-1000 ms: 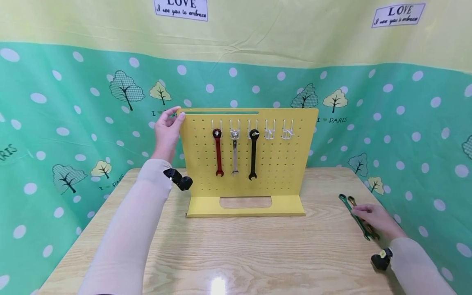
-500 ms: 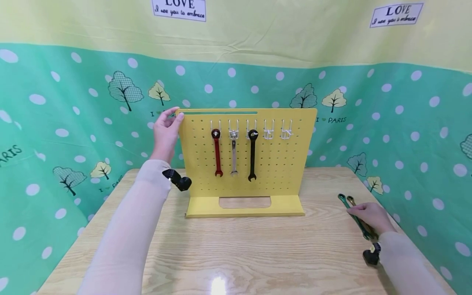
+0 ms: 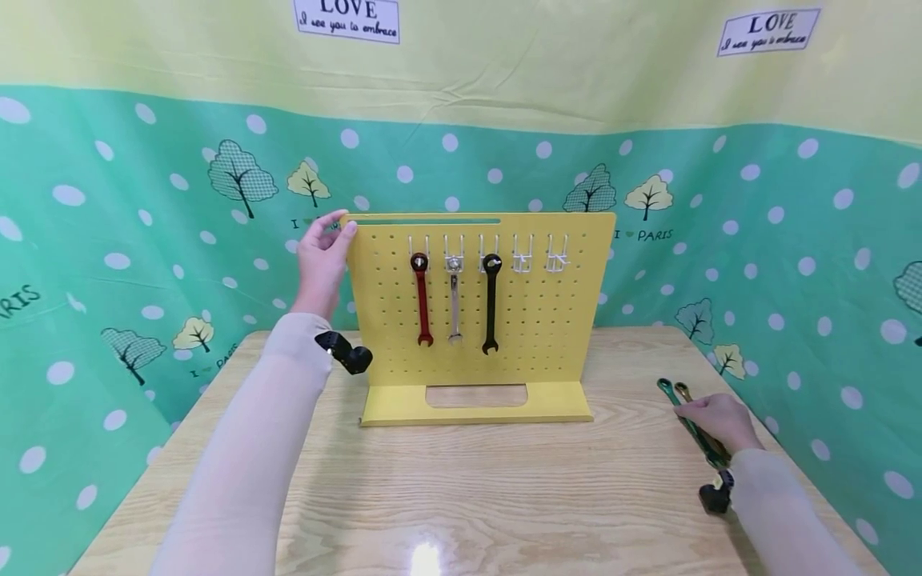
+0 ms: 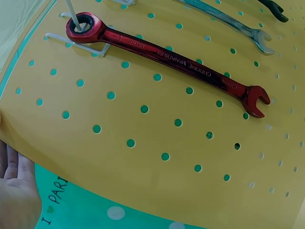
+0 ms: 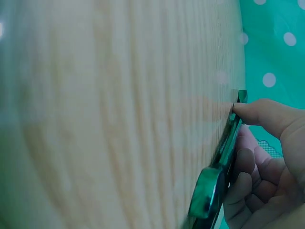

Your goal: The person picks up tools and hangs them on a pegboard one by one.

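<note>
A yellow pegboard (image 3: 540, 340) stands upright on the table, and my left hand (image 3: 321, 262) grips its upper left corner between thumb and fingers. From its white hooks hang a red wrench (image 3: 422, 304), a silver wrench (image 3: 454, 308) and a black wrench (image 3: 491, 308). To the right, my right hand (image 3: 720, 422) pinches a green wrench (image 3: 693, 432) between thumb and fingers, low at the tabletop. A brass-coloured wrench (image 3: 682, 390) lies beside it, partly hidden under that hand. In the right wrist view the thumb presses along the green wrench (image 5: 207, 191).
Two white hooks (image 3: 522, 258) at the board's right bear no wrench. The board's yellow foot (image 3: 396, 406) sticks out toward me on the wooden table (image 3: 461, 496). A green dotted cloth (image 3: 792, 320) hangs close behind and along both sides.
My right hand has shifted slightly left over the wrenches, covering more of the brass-coloured one. My left hand keeps its grip on the board. The head view has drifted slightly.
</note>
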A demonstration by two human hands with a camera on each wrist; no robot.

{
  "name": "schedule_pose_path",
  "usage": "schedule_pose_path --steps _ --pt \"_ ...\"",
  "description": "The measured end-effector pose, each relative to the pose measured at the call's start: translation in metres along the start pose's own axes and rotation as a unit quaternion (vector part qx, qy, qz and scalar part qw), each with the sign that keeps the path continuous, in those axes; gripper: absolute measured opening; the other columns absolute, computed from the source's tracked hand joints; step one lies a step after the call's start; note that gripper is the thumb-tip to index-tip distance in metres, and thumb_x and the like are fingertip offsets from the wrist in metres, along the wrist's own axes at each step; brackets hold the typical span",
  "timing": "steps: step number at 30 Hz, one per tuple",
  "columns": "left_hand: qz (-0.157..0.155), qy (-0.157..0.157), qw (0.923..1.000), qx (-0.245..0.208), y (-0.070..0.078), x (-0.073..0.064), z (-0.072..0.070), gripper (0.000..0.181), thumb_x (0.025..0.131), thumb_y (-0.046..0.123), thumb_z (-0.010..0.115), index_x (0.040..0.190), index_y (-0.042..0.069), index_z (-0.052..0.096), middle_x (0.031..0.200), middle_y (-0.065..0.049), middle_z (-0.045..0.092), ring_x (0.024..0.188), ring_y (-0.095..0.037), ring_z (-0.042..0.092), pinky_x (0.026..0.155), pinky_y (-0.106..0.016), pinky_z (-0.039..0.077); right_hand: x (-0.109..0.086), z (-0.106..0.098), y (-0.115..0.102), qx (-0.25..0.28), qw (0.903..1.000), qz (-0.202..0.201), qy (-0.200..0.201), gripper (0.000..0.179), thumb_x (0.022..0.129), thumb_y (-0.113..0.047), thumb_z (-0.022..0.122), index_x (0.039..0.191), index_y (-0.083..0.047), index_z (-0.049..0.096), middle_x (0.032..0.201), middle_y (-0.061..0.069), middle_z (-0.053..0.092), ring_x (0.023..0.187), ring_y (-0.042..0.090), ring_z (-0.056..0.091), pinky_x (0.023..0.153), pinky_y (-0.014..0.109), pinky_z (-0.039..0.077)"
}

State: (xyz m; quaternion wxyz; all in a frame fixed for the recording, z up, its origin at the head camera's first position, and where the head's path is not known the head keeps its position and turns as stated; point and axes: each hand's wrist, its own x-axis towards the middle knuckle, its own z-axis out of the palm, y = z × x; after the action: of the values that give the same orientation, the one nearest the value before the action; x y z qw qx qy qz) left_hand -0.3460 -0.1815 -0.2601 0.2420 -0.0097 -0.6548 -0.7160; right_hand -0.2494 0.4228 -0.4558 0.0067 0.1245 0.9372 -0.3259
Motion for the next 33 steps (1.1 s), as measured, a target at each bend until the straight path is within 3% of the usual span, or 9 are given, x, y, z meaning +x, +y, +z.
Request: schedule_pose_path --steps 13,19,24,33 --pt "-0.007 0.001 1.0000 0.002 -0.0004 0.0012 0.0000 0.035 0.094 0.032 0.070 0.128 0.023 0.065 0.115 -0.004 0.065 0.103 -0.017 0.062 0.092 -0.032 0.049 -0.0007 -0.0011 0.0022 0.017 0.9998 0.011 -0.005 0.054 0.091 -0.041 0.069 0.105 0.011 0.069 0.084 0.012 0.064 0.071 0.025 0.054 0.057 0.036 0.045" --pt "-0.006 0.003 1.0000 0.006 0.0003 -0.0003 -0.0007 0.035 0.095 0.032 0.070 0.128 0.023 0.065 0.112 -0.002 0.065 0.102 -0.015 0.063 0.092 -0.030 0.050 -0.0022 -0.0044 0.0003 -0.018 0.9997 -0.017 0.006 0.048 0.091 -0.039 0.070 0.101 0.008 0.072 0.107 0.028 0.066 0.091 0.036 0.062 0.069 0.042 0.051" --pt "-0.005 0.005 1.0000 0.005 0.0005 -0.0001 -0.0013 0.035 0.095 0.031 0.070 0.128 0.022 0.065 0.113 -0.003 0.065 0.102 -0.016 0.063 0.092 -0.031 0.049 -0.0025 -0.0038 -0.0003 -0.020 0.9995 -0.024 0.009 0.048 0.091 -0.039 0.070 0.102 0.008 0.072 0.112 0.031 0.064 0.098 0.043 0.060 0.077 0.050 0.051" --pt "-0.007 -0.001 1.0000 0.005 0.0006 0.0004 -0.0019 0.036 0.095 0.031 0.070 0.129 0.022 0.065 0.113 -0.003 0.065 0.102 -0.016 0.063 0.093 -0.032 0.050 -0.0024 -0.0009 0.0034 -0.021 0.9990 -0.035 0.017 0.050 0.094 -0.039 0.068 0.105 0.010 0.071 0.111 0.031 0.065 0.091 0.035 0.062 0.063 0.033 0.048"
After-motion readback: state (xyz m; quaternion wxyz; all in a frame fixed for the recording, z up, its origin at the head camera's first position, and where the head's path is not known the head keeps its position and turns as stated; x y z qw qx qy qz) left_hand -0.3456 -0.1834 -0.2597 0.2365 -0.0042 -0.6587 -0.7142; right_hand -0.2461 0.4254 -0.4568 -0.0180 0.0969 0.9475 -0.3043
